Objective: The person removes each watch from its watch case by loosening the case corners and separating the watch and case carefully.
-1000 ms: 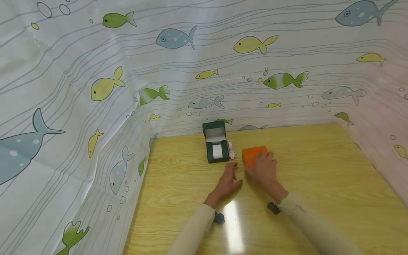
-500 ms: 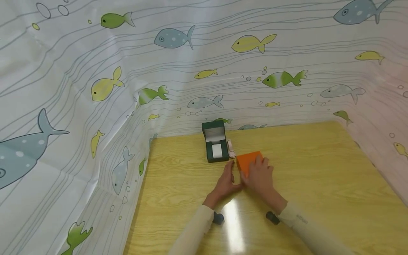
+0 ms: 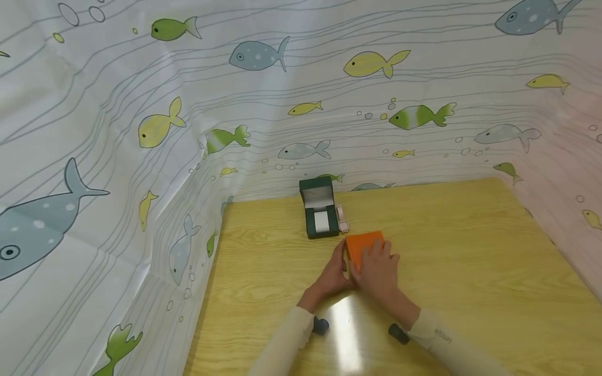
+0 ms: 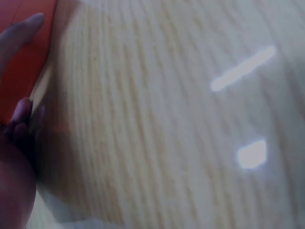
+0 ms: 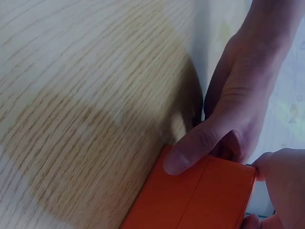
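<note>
An orange box [image 3: 361,244] rests on the table, held between both hands. The left hand [image 3: 331,272] grips its left side. In the right wrist view, the left thumb [image 5: 183,155] presses on the box's near face. From above and the right, the right hand [image 3: 378,272] grips the box, its fingers spread over the top. In the left wrist view, only part of the orange box [image 4: 21,71] appears at the edge. Just beyond the left hand lie a pink wristwatch [image 3: 344,226] and an open dark green watch box [image 3: 308,230] with a white cushion inside.
The light wood table [image 3: 447,240] extends to both sides of the hands. A white sheet with printed fish [image 3: 367,125] stands around its back and sides. The watch box stands near the back edge. A dark wrist strap piece [image 3: 321,326] sits beneath the left wrist.
The orange box has slid left and nearer with the right hand, coming against the left hand, which now grips it. The watch and green box have stayed in place.
</note>
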A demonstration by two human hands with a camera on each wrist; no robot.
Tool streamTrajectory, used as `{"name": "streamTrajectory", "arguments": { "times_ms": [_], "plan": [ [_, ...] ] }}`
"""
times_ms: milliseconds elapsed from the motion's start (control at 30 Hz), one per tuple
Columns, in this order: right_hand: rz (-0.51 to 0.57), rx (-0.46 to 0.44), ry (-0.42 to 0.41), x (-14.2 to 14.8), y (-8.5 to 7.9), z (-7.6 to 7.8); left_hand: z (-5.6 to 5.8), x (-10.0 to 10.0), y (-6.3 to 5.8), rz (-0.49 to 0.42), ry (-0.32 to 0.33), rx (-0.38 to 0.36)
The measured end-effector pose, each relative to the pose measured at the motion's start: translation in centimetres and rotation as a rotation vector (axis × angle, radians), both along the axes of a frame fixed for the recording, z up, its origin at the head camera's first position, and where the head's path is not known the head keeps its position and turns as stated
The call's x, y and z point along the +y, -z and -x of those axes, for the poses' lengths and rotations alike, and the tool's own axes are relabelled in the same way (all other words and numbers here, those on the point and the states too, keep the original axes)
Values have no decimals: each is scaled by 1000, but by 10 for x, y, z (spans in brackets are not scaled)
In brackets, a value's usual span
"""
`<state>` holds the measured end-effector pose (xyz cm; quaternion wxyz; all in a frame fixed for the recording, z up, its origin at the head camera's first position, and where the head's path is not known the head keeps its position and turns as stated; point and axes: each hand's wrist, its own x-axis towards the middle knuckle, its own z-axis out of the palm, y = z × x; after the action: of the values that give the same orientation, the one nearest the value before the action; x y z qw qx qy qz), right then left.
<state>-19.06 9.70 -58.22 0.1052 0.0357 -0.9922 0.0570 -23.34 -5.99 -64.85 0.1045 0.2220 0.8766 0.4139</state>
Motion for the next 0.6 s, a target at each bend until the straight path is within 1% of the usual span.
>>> {"name": "streamTrajectory", "arguments": {
  "times_ms": [100,267,367,433,500,600],
  "plan": [
    [2,-6,-8,-3,-2,-2,-1,-3,0,-12,-3,-1],
    [8,-44,-14,-6,-4,-2,-3,-5,-1,-18,4,-17],
    [23,-99,-18,-2,-7,-1,-5,-5,-1,-18,13,-21],
    [55,-136,-33,5,-12,0,-5,-4,-2,-13,19,-23],
    [123,-163,-68,15,-19,3,-6,-4,-2,-10,22,-27],
    [240,-158,-165,32,-25,10,-6,-5,-3,-8,22,-36]
  ]
}}
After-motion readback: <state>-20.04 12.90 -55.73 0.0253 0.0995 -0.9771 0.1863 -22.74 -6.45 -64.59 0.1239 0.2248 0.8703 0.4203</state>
